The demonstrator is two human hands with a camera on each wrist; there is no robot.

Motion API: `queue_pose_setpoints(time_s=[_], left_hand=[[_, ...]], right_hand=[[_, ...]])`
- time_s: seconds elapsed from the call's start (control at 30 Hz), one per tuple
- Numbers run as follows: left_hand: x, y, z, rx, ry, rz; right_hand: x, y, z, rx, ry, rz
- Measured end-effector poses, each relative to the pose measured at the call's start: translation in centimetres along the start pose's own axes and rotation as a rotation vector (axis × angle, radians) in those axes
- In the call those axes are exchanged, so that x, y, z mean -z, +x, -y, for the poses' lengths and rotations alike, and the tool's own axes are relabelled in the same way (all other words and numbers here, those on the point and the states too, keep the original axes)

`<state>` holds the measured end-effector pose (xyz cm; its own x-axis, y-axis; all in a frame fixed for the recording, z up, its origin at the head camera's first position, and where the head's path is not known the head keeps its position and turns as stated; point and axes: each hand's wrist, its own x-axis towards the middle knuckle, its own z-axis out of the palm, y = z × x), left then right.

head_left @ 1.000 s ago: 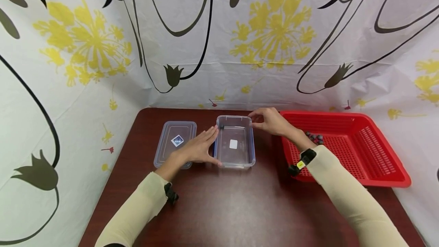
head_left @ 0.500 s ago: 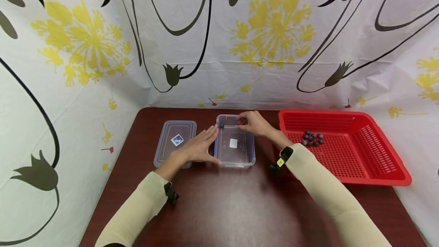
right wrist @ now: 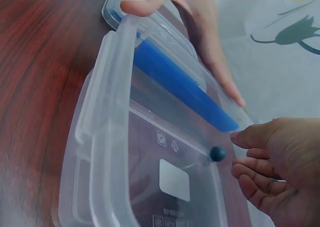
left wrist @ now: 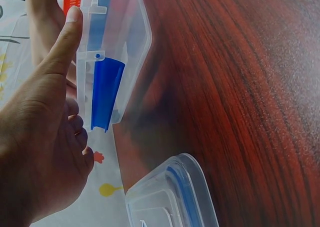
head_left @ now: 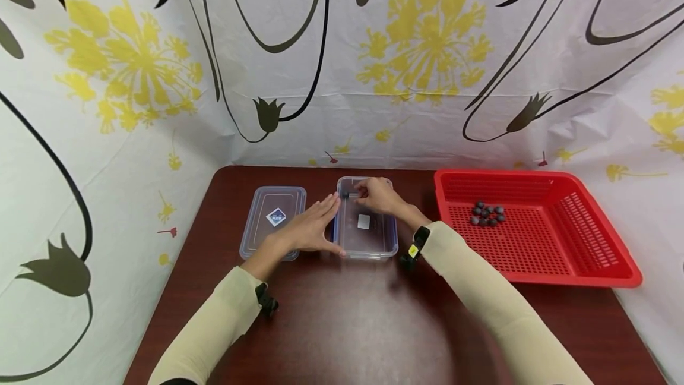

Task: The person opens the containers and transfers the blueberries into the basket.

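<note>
A clear plastic food container (head_left: 369, 236) with blue clips stands uncovered on the table. My left hand (head_left: 310, 227) steadies its left side, thumb spread toward the near corner and straight fingers along the wall. Over the container's far end is my right hand (head_left: 379, 195), fingers loosely bent. In the right wrist view, a gap shows between its thumb and fingertips (right wrist: 240, 164), with nothing seen in it. A dark blueberry (right wrist: 217, 153) shows in the container, just beyond those fingertips. More blueberries (head_left: 487, 214) lie in the red basket (head_left: 540, 281) on the right.
The container's clear lid (head_left: 272, 233), with a blue diamond sticker, lies flat to the left, close by my left wrist. The dark wooden table (head_left: 342, 325) ends at a patterned cloth backdrop (head_left: 342, 117). The basket's raised rim stands beyond my right forearm.
My right hand has moved left from beside the red basket, over the container's rim to its far left corner area. My left hand, the container and the lid have stayed in place.
</note>
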<state>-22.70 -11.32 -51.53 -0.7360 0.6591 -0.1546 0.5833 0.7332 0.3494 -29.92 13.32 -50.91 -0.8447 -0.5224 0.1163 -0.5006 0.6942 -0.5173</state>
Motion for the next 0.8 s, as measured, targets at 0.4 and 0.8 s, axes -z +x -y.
queue_pose_setpoints(time_s=[0.4, 0.8], left_hand=[[-0.2, 0.0, 0.2, -0.015, 0.011, -0.019], [-0.1, -0.1, 0.1, -0.020, 0.011, -0.032]], right_hand=[[-2.2, 1.1, 0.0, -0.098, 0.034, 0.012], [-3.5, 1.3, -0.2, -0.187, 0.093, -0.003]])
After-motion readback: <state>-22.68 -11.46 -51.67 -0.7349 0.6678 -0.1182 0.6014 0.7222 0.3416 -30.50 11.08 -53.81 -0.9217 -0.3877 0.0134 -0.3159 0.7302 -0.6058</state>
